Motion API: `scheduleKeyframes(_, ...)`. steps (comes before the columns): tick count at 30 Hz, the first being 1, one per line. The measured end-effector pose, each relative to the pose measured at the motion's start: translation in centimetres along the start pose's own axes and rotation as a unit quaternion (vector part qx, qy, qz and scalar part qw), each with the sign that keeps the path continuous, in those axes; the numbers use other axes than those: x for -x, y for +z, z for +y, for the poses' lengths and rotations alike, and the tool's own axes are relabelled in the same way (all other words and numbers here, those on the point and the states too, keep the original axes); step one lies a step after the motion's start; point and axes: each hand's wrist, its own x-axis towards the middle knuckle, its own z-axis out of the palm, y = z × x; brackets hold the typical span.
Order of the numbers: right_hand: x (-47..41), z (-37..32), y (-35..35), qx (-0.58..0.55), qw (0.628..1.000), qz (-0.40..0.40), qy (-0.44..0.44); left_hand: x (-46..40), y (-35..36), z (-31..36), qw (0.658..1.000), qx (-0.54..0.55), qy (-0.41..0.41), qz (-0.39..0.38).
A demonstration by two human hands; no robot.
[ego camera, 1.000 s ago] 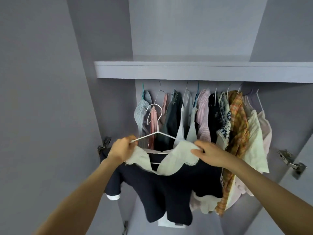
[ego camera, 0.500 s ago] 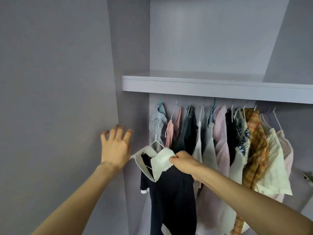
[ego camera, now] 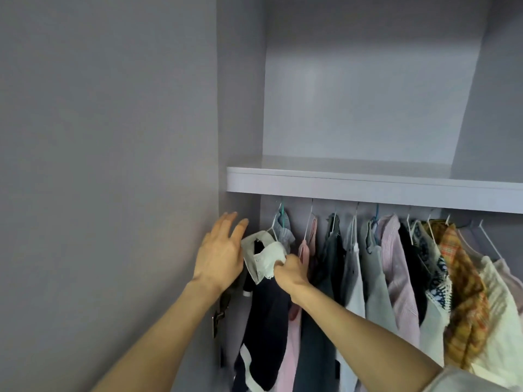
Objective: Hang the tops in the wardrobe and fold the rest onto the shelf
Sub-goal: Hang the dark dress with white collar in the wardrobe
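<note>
Navy top point(ego camera: 266, 315) hangs leftmost under shelf point(ego camera: 368, 188); right hand point(ego camera: 290, 271) pinches its collar point(ego camera: 264, 257), left hand point(ego camera: 219, 257) spread. Next: release, fetch another garment.

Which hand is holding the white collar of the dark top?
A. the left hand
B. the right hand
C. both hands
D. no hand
B: the right hand pinches the white collar of the dark top, while the left hand is open beside it.
</note>
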Motion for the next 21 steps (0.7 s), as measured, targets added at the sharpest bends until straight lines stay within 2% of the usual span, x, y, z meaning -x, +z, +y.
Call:
scheduleKeyframes(3, -1.8, -0.2, 1.2, 0.028, 0.998, 0.053, -0.01, -2.4, 0.9, -0.2, 0.999, 0.035, 0.022, 0.005)
scheduleKeyframes(6, -3.9, -1.1, 2.4, 0.033, 0.996, 0.067, -0.04, -5.6, 1.6, -0.1, 0.998, 0.025, 0.044, 0.025)
scheduleKeyframes(10, -7.0, -1.3, 3.8, 0.059, 0.991, 0.108, -0.06, -9.8, 4.2, -0.7, 0.998, -0.033, 0.045, -0.002)
scheduleKeyframes(13, -10.8, -1.4, 4.3, 0.054, 0.986, 0.137, -0.074, -11.7, 7.0, -1.5, 0.995, -0.086, 0.033, 0.031)
scheduleKeyframes(17, -14.3, -1.1, 5.9, 0.098, 0.984, 0.125, -0.082, -11.6, 9.3, -2.6, 0.989, -0.11, 0.039, 0.089)
scheduleKeyframes(21, -15.1, -0.4, 8.0, 0.111, 0.986, 0.104, -0.07, -11.9, 9.3, -2.9, 0.988, -0.114, 0.05, 0.093)
